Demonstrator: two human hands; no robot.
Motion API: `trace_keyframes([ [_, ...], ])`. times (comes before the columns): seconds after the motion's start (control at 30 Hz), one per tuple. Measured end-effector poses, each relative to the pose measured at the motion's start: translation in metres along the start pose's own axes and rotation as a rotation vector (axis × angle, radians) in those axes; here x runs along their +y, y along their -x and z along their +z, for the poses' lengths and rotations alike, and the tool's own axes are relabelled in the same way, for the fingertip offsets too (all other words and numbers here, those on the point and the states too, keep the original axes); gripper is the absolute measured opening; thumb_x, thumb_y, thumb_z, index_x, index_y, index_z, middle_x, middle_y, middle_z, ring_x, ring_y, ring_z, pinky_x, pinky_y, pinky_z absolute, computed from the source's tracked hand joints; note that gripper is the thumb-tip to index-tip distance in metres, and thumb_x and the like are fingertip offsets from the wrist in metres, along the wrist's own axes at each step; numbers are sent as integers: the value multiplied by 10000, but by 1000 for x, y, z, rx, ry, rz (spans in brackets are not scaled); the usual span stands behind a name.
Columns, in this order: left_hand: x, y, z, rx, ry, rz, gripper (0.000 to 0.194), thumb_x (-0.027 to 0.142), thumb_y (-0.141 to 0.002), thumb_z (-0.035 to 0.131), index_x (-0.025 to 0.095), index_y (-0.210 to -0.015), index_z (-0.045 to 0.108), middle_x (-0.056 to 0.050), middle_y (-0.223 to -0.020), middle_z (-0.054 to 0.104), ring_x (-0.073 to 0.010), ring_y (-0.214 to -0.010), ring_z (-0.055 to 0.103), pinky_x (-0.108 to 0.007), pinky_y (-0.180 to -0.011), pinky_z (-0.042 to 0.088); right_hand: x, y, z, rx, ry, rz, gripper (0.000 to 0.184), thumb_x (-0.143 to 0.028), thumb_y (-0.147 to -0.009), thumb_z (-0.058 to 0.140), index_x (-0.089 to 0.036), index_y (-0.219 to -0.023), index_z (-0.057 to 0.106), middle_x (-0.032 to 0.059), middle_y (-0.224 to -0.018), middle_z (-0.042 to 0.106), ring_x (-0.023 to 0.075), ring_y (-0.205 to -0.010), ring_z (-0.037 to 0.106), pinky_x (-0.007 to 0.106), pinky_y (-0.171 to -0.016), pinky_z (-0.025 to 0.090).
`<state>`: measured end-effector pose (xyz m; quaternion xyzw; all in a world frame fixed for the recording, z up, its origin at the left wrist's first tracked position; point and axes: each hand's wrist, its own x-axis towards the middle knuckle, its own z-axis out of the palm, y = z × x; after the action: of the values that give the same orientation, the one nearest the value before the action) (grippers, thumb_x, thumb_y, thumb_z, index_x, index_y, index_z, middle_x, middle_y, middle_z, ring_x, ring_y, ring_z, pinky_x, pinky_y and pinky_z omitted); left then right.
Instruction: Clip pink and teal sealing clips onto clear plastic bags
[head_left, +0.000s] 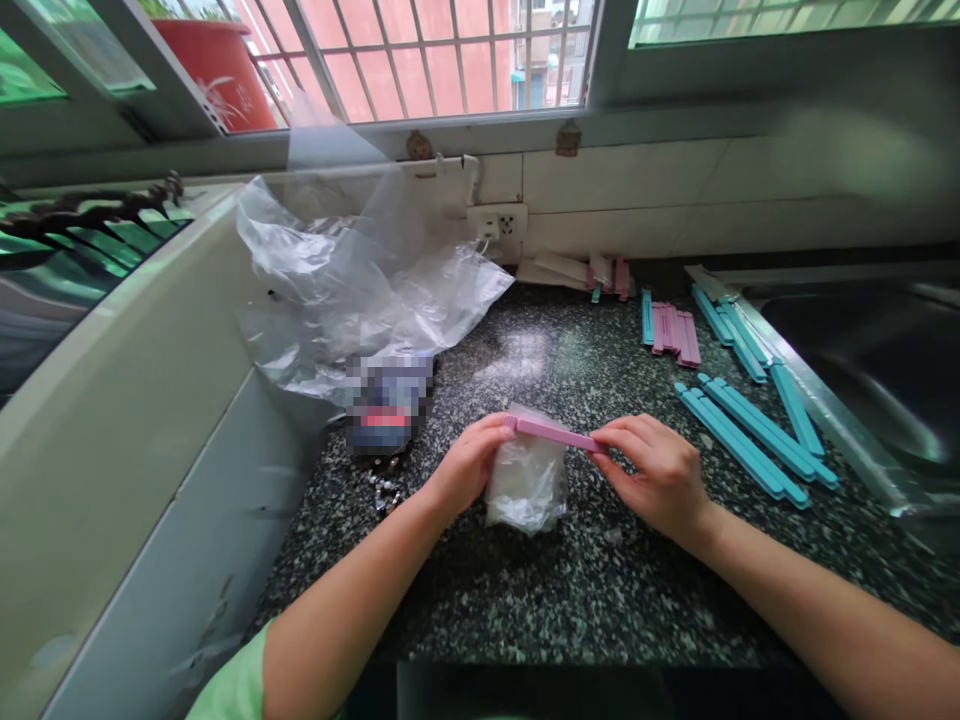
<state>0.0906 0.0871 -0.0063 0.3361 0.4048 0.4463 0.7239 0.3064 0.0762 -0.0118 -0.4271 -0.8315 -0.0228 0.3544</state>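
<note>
A pink bag sealing clip [556, 433] lies across the upper part of a small clear plastic bag [529, 485]. My left hand [474, 455] pinches the clip's left end together with the bag's edge. At the other end, the fingertips of my right hand [656, 478] are closed on the clip's right tip. The bag hangs or rests just above the dark speckled countertop [525, 610]; whether it touches cannot be told. To the right of my right hand lie several long blue bag clips [742, 440].
Short pink clips [675, 332] and more blue clips [731, 330] lie near the metal sink [870, 350]. A large crumpled clear plastic bag [337, 270] fills the back left. Before it are a blurred dark packet [391, 405] and a beaded string [385, 492]. A wall socket [499, 222] is behind.
</note>
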Motion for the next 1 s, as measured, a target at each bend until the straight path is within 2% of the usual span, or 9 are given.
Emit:
trace_keyframes([
  [0.1,-3,-3,-1,-9,32,-34,493,602,-573,632,116,-650,660,-43,-582,613,-157,-609,539,-238,-571,391,0,1,2,-17,4,0,55,-207,-793,582,-185,-829,617,39,-774,652,161,-723,569,288,-658,446],
  [0.17,-6,-4,-4,-4,-1,-45,560,663,-582,588,109,-638,652,-42,-541,595,-154,-566,527,-238,-536,374,0,2,2,-28,8,-1,60,-208,-793,584,-181,-834,618,39,-777,652,161,-725,569,287,-657,445],
  [0.33,-10,-5,-6,100,-89,-11,505,612,-580,645,109,-623,621,-9,-521,573,-101,-473,464,-213,-481,330,-2,2,2,-44,5,-22,81,-213,-803,573,-190,-856,629,36,-772,650,153,-705,559,281,-641,443],
  [0.5,-9,-5,-1,113,-36,-35,473,572,-539,694,113,-610,610,10,-482,545,-82,-433,438,-201,-455,309,-2,3,4,-71,-82,-4,65,-207,-804,566,-186,-818,627,36,-723,623,149,-684,548,276,-617,451],
  [0.8,-15,-6,-1,160,-38,-10,490,599,-514,688,126,-607,598,18,-472,532,-87,-440,437,-208,-463,309,-1,7,10,-104,-277,99,62,-175,-793,562,-182,-810,622,14,-682,552,109,-591,532,226,-530,448],
  [1.0,-16,-7,0,162,11,-17,472,568,-506,712,128,-621,587,23,-491,543,-82,-446,437,-204,-468,309,-1,7,11,-103,-296,108,56,-166,-789,568,-175,-805,621,13,-679,539,106,-588,525,222,-529,451],
])
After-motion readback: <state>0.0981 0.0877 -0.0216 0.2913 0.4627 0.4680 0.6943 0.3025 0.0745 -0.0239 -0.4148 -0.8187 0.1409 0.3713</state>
